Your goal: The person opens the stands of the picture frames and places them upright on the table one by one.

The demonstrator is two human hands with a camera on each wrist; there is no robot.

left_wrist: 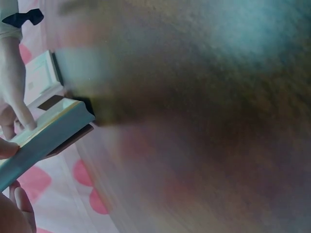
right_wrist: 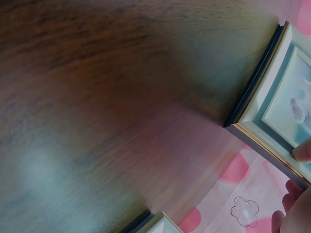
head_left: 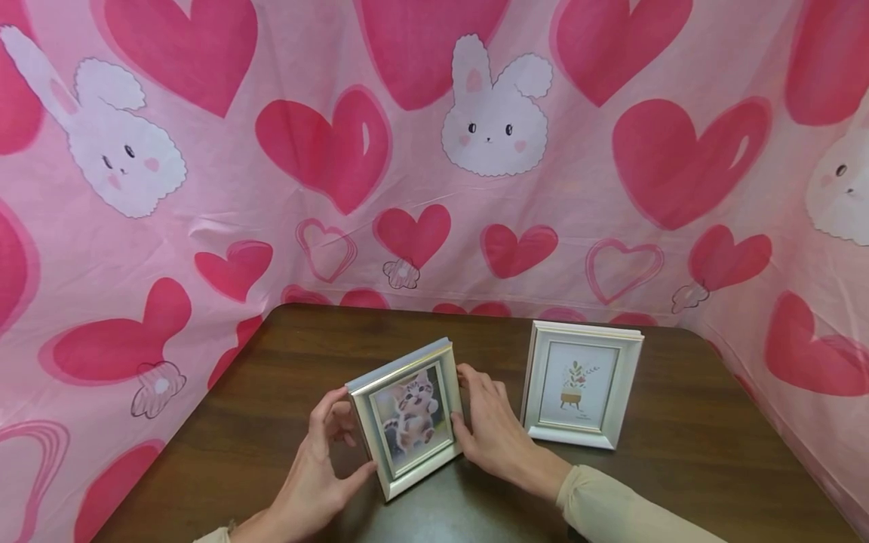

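Note:
Between the two hands a silver-white picture frame [head_left: 416,418] with a kitten photo stands tilted on the dark table. My left hand [head_left: 315,467] holds its left side, thumb on the front edge and fingers behind. My right hand [head_left: 494,426] grips the opposite side, its thumb [right_wrist: 303,151] on the front and the fingers curled around the back. In the left wrist view the frame [left_wrist: 48,133] appears edge-on, with a dark support behind it. A second white frame [head_left: 584,385], showing a potted plant picture, stands upright to the right of my right hand.
The brown wooden table [head_left: 713,467] reaches back to a pink cloth backdrop [head_left: 421,173] with hearts and rabbit faces, which also runs along both sides. A dark bow [left_wrist: 23,18] sits on the right sleeve in the left wrist view.

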